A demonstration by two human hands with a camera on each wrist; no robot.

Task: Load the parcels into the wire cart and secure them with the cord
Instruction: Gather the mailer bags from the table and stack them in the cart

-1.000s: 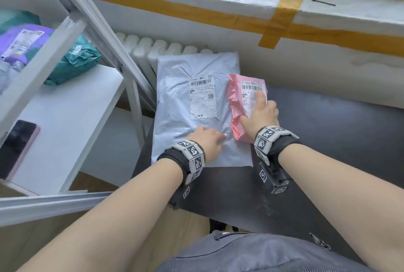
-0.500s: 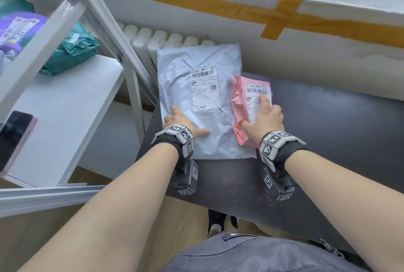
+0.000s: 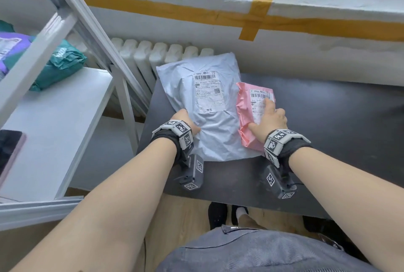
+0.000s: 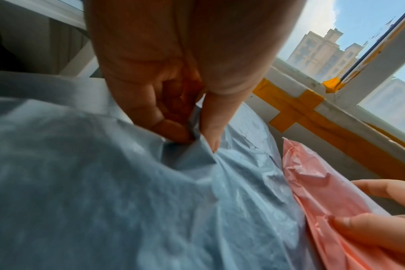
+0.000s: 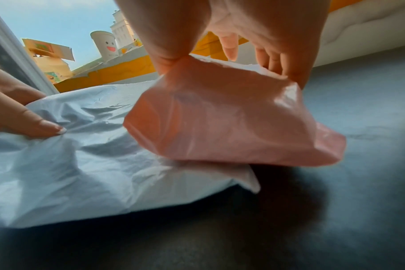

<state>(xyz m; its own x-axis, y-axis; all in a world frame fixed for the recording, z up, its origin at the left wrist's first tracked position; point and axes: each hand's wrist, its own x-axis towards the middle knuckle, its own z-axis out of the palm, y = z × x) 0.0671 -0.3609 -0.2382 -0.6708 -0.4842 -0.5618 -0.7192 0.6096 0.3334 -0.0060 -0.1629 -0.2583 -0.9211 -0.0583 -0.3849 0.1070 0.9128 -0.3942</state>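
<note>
**Both hands on the mailers, and no cart in sight**

Nearest you, your left hand (image 3: 183, 121) pinches the near-left edge of the large pale grey plastic mailer bag (image 3: 209, 123); the left wrist view shows thumb and curled fingers nipping a fold of film. Just beside it, your right hand (image 3: 268, 118) clamps the small pink crinkled plastic mailer (image 3: 243, 105), thumb on its near-left side and fingers spread over the white label. The right wrist view shows the pink parcel's near end clear of the matt black tabletop (image 3: 328, 140), overlapping the grey bag's right edge.

Now the risks, as I judge them. That left pinch holds only a thin fold, so a quick lift could let the slick film slide free and the grey bag could slump off the table's left edge. The pink one is gripped at one end; swing it and the contents may shift.

Further off, a teal plastic parcel (image 3: 59, 64) and a purple one (image 3: 13, 44) sit on the white shelf unit (image 3: 54, 129) to your left. The wire cart and cord aren't visible in any view, so nothing is loaded that I can see.
</note>
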